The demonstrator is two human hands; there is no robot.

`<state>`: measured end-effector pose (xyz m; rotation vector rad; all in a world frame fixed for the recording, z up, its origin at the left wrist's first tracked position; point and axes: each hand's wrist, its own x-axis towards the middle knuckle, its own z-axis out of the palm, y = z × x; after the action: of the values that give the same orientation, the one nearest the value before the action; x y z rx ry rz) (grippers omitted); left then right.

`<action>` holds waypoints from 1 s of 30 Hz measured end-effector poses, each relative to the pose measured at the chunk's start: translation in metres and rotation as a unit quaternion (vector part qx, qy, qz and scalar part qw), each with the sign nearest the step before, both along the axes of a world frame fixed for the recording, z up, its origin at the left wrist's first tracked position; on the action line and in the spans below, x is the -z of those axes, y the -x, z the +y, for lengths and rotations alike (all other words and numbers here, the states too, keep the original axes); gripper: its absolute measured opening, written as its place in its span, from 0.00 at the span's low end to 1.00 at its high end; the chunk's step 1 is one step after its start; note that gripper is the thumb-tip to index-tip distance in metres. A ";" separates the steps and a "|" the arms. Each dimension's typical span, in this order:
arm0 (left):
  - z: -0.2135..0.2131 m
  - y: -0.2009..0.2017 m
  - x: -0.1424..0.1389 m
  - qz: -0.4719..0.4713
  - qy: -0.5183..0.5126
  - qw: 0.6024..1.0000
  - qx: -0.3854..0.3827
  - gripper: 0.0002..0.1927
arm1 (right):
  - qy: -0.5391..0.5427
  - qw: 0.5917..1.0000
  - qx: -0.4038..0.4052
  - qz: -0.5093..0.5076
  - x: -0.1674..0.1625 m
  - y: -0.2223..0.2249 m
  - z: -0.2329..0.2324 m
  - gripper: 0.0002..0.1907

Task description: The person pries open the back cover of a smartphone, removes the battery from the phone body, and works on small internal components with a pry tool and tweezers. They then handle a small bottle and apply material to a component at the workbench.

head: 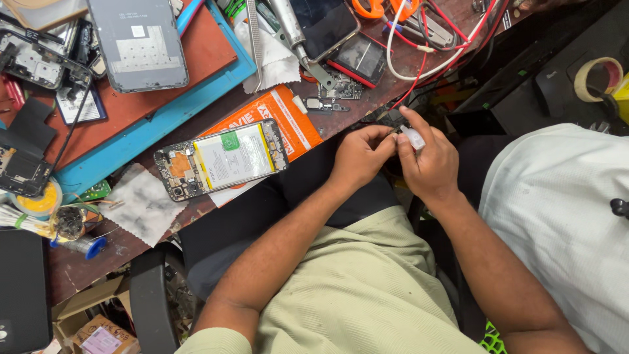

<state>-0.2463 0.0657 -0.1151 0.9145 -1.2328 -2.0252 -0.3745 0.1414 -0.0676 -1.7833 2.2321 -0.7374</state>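
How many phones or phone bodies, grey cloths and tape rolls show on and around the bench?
Phones or phone bodies: 4: opened phone with white battery, grey back-cover phone, two dark-screen phones
Grey wiping cloths: 2
Tape rolls: 2
Total: 8

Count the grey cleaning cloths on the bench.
2: one cloth at the bench's near edge beside the opened phone, another farther back under the metal tool. Clutter may hide more.

Small white oblong piece, pinched at the right hand's fingers, tilted, left fingers touching its near end
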 end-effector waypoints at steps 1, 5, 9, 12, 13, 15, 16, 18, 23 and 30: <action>0.000 0.000 0.000 0.000 -0.003 1.000 0.000 0.13 | -0.005 1.000 0.002 0.011 0.001 0.000 -0.001 0.22; -0.001 0.000 -0.003 -0.002 -0.007 1.000 -0.004 0.13 | 0.023 0.999 -0.008 0.028 0.000 -0.003 -0.002 0.23; 0.000 -0.001 -0.005 -0.020 -0.010 1.000 -0.007 0.13 | 0.024 0.999 -0.010 0.029 -0.002 -0.004 0.000 0.24; 0.001 -0.001 -0.006 -0.046 0.018 0.999 -0.008 0.13 | 0.022 0.999 -0.006 0.041 -0.003 -0.005 0.000 0.22; 0.001 -0.002 -0.006 -0.043 0.012 0.999 -0.006 0.13 | 0.023 0.999 -0.003 0.047 -0.003 -0.005 0.000 0.21; 0.002 -0.002 -0.007 -0.036 -0.001 0.999 -0.002 0.13 | 0.028 0.999 0.000 0.047 -0.003 -0.005 0.001 0.22; 0.002 -0.002 -0.008 -0.043 0.010 0.999 -0.006 0.13 | 0.031 0.998 0.000 0.046 -0.004 -0.005 0.001 0.23; 0.001 -0.002 -0.008 -0.057 0.033 0.998 -0.016 0.13 | 0.036 0.998 -0.006 0.046 -0.005 -0.004 0.002 0.24; 0.002 -0.002 -0.007 -0.034 -0.012 0.999 -0.006 0.14 | 0.038 0.998 -0.006 0.054 -0.006 -0.006 0.004 0.21; 0.001 -0.004 -0.008 -0.034 0.010 0.999 -0.015 0.14 | 0.038 0.997 -0.004 0.074 -0.005 -0.006 0.004 0.24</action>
<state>-0.2425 0.0669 -0.1072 0.9953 -1.2655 -1.9693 -0.3680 0.1450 -0.0625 -1.9395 2.3171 -0.7197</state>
